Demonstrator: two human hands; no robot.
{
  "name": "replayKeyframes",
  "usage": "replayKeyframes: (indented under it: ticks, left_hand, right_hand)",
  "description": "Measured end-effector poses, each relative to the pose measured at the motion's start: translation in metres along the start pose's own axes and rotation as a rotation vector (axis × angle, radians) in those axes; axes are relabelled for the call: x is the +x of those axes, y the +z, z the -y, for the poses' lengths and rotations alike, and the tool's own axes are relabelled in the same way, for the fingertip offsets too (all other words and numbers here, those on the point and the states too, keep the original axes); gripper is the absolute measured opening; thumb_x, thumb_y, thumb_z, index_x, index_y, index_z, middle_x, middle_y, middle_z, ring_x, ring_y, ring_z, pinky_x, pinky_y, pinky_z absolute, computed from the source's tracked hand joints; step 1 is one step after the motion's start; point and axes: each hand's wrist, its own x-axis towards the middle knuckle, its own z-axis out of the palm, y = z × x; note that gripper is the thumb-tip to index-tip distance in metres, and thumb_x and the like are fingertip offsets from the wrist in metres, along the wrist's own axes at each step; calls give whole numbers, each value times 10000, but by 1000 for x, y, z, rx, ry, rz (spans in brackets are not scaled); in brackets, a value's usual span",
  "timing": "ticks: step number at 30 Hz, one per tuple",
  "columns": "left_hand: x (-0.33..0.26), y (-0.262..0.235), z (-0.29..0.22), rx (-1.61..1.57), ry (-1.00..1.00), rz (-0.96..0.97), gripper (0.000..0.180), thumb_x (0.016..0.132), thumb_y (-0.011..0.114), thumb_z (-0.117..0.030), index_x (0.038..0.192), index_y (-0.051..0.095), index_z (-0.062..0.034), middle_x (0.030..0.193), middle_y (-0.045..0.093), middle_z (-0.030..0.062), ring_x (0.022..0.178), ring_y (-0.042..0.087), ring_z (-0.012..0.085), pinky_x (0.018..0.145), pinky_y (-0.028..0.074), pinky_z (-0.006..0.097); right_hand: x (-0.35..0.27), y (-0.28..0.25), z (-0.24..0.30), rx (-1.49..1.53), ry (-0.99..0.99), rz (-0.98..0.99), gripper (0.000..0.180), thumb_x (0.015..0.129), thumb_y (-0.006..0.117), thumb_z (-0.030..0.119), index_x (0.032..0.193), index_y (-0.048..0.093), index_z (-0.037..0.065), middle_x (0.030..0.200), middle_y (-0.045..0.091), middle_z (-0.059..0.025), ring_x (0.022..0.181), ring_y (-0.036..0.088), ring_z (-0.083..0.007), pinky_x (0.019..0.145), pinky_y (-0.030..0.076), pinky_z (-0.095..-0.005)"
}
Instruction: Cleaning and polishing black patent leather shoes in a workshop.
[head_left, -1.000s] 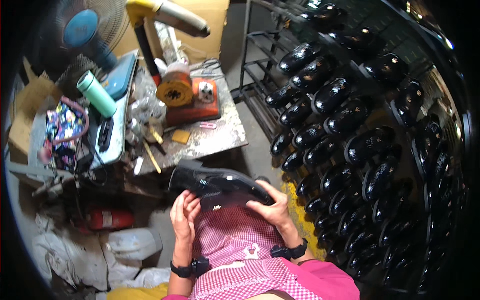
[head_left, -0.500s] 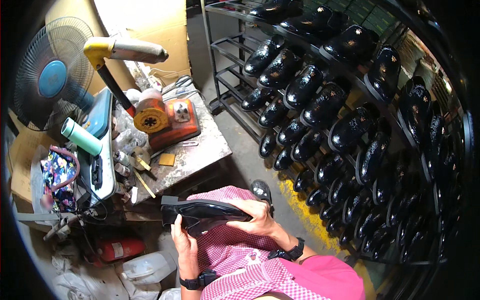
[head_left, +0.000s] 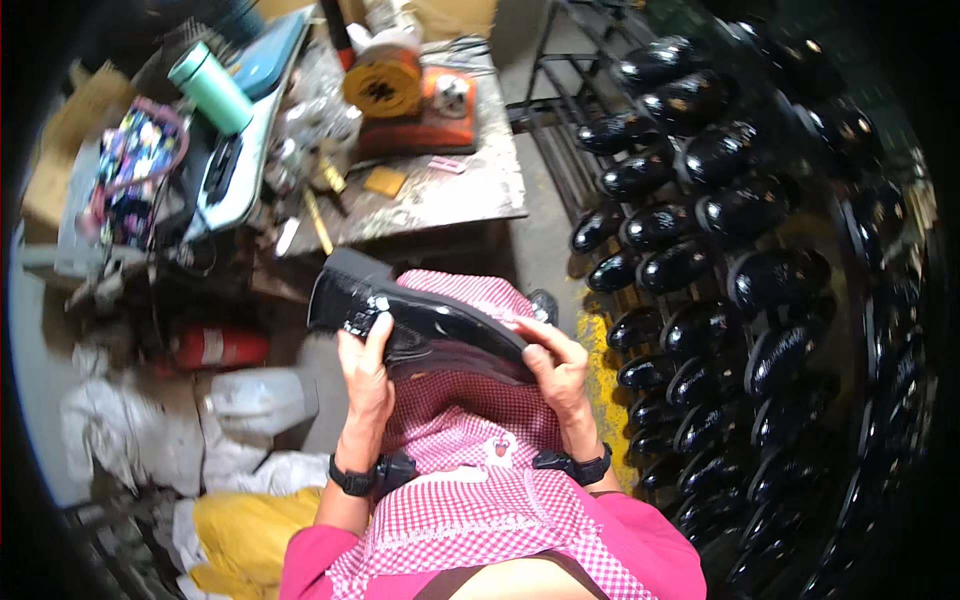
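A glossy black shoe [head_left: 440, 322] lies on its side above my lap, its heel to the left and its toe to the right. My left hand [head_left: 368, 365] grips it near the heel and opening, thumb up along the side. At the toe end, my right hand [head_left: 556, 365] holds it with the thumb on the near face and fingers partly hidden behind. The pink checked apron [head_left: 470, 420] over my knees is just beneath the shoe.
A rack of several shiny black shoes [head_left: 775, 280] fills the right side. Ahead stands a worn worktable [head_left: 480, 190] with an orange machine [head_left: 420, 115]. A mint bottle [head_left: 212, 88] is at the left; a clear plastic jug [head_left: 262, 398] and red container [head_left: 215, 347] are low on the left.
My view has tilted downward and shifted left. The shoe is turned so its heel sits higher and its toe lower, and my right hand has shifted its hold at the toe.
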Motion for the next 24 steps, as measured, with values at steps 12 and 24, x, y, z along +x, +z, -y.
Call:
replayKeyframes:
  ticks: [12,24]
  left_hand:
    - [-9,2,-7,23,64,52,384,817,561,9,1179,438,-14,1082,541,63,966,525,138,871,414,266]
    - [-5,4,-13,223,-3,30,508,746,625,-8,1193,384,-23,1046,538,66,923,554,160,837,461,286]
  right_hand:
    - [5,0,6,-231,-124,208,539,674,743,243,1103,556,-26,999,614,-167,927,590,-270,852,431,-337]
    - [12,16,20,-447,-364,229,565,578,776,103,1072,563,-70,905,633,-176,807,617,-270,745,471,-320]
